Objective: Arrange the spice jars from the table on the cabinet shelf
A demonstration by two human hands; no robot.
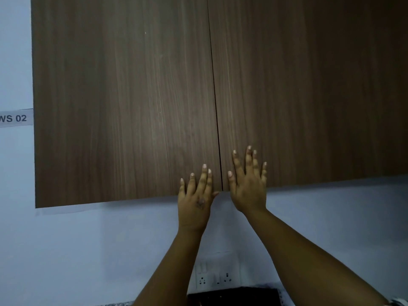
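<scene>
Both cabinet doors [123, 102] stand shut before me, only a thin seam [215, 102] between them, blocking the inside. My left hand [195, 199] and right hand [248, 184] lie flat at their lower edge; bare wall [99, 250] lies open beneath.

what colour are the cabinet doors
Dark brown with a vertical wood grain, on both cabinet doors, seen in the head view.

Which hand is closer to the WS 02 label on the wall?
Left. The left hand rests on the left cabinet door, the side nearer the WS 02 label; the right hand lies beyond the door seam.
</scene>
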